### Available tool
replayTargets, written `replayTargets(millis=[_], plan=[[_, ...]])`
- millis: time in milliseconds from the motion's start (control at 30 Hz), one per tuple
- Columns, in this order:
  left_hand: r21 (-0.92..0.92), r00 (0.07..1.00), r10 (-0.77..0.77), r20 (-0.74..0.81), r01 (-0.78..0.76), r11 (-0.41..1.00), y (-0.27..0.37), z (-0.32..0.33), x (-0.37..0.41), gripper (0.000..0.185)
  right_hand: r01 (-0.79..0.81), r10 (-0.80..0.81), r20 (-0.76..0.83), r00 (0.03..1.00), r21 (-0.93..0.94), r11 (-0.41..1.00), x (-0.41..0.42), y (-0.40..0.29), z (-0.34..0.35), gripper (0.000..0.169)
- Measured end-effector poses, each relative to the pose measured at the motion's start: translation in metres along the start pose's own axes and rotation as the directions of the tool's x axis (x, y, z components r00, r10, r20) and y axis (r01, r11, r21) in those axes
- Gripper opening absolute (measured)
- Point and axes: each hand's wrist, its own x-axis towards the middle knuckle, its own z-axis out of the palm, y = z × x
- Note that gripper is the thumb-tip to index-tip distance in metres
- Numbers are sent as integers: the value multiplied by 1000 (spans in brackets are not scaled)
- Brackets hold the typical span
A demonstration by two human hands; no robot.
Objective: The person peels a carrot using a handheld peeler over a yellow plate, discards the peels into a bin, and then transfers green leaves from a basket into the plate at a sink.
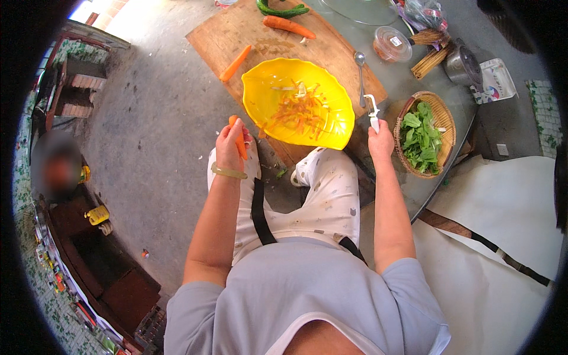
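Observation:
My left hand [230, 144] grips an orange carrot [240, 141] just left of a yellow leaf-shaped bowl [262, 106]. The carrot's upper end shows above my fingers, its lower end below them. On the bowl's other side, my right hand [381, 144] holds a white-handled peeler [372, 111] with its blade end pointing away from me. Carrot peelings [299, 113] and a few pale scraps lie inside the bowl. Beyond it, another carrot [236, 63] rests by the left edge of a wooden board [341, 66]. A third carrot [288, 26] lies farther back, beside a green cucumber [279, 11].
To the right stand a wicker basket [448, 120] of leafy greens [419, 137], a lidded plastic tub [392, 43] and a metal pot [462, 64]. A spoon [360, 73] lies on the board's right side. Yellow jug [96, 215] on the left; a blurred person [55, 164] is there too.

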Motion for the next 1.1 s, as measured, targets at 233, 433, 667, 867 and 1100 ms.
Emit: replayTargets(millis=[233,433,667,867,1100], plan=[[283,992,125,15,-124,951,-18,-15,8,26,-13,13,-57,998,-7,1000,0,6,13,33],[387,994,109,9,-104,916,-48,-3,10,26,15,-14,-72,997,21,1000,1,9,17,31],[421,961,277,-12,-246,873,-53,2,14,20,15,-14,-48,999,25,1000,2,10,22,32],[742,772,589,240,-537,402,-22,24,-1,19,25,-22,-66,998,41,999,-2,12,25,31],[673,502,531,683,-715,-190,4,70,9,21,13,-11,-60,998,25,1000,3,12,26,30]])
